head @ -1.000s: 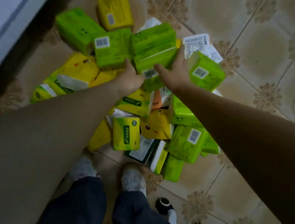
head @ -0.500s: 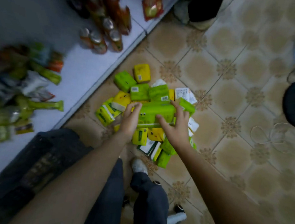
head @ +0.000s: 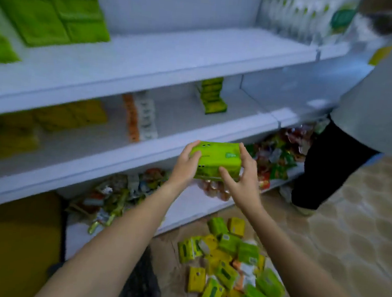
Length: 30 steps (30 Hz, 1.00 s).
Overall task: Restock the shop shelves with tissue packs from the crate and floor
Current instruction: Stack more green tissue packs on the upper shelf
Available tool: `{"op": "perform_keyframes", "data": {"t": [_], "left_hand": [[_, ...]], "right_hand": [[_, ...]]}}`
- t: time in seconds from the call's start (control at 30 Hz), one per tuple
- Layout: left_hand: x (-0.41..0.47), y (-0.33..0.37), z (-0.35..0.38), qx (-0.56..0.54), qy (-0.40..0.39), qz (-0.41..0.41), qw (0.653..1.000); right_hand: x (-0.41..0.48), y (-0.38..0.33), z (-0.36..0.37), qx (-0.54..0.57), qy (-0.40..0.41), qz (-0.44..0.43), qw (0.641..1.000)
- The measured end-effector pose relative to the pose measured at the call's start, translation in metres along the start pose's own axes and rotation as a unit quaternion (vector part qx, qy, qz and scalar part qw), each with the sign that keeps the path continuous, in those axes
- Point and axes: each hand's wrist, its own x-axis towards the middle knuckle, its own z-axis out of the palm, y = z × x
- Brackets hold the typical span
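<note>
White shop shelving (head: 173,8) fills the background above a beige tiled floor (head: 351,242). Both hands grasp one green tissue pack (head: 215,159), held in the air just in front of the middle shelf (head: 85,146). The left hand (head: 184,166) curls round its left end. The right hand (head: 243,177) clasps its right end, thumb on the near face.

On that shelf stand an orange-and-white stack (head: 140,118), a green stack (head: 212,95) and yellow packs (head: 71,115). Large green packs (head: 60,13) occupy the upper shelf (head: 174,57). Snack packets (head: 121,194) crowd the bottom shelf (head: 199,207). Loose tissue packs (head: 230,266) lie heaped on the floor below the hands.

A second person (head: 379,104), cut off by the frame, blocks the shelves' right end. Blur hides all print. A dark object (head: 142,282) between the forearms and a yellow mass (head: 12,239) at lower left cannot be identified.
</note>
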Motion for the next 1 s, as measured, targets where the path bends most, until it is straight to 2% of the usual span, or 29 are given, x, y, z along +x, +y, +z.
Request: {"op": "perform_keyframes", "data": {"t": [0.1,0.23,0.37,0.47,0.63,0.87,1.0], "left_hand": [[0.001,0.043,-0.064,0.009,0.066,0.063,0.996],[-0.001,0.084,-0.159,0.013,0.171,0.133,0.976],[-0.009,0.106,-0.253,-0.015,0.257,0.123,0.959],[-0.007,0.115,-0.321,0.022,0.293,0.15,0.944],[0.0,0.139,-0.398,0.071,0.302,0.163,0.937],[0.032,0.163,-0.456,0.104,0.343,0.155,0.921],[0.06,0.165,-0.472,0.094,0.367,0.163,0.911]], "right_hand": [[0.03,-0.064,0.022,-0.001,-0.017,-0.107,0.994],[0.062,-0.15,0.077,0.025,-0.051,-0.173,0.983],[0.077,-0.225,0.142,0.075,-0.075,-0.219,0.97],[0.083,-0.267,0.191,0.092,-0.083,-0.23,0.965],[0.099,-0.328,0.253,0.141,-0.074,-0.222,0.962],[0.148,-0.383,0.307,0.133,-0.075,-0.222,0.963],[0.181,-0.396,0.335,0.142,-0.108,-0.211,0.961]]}}
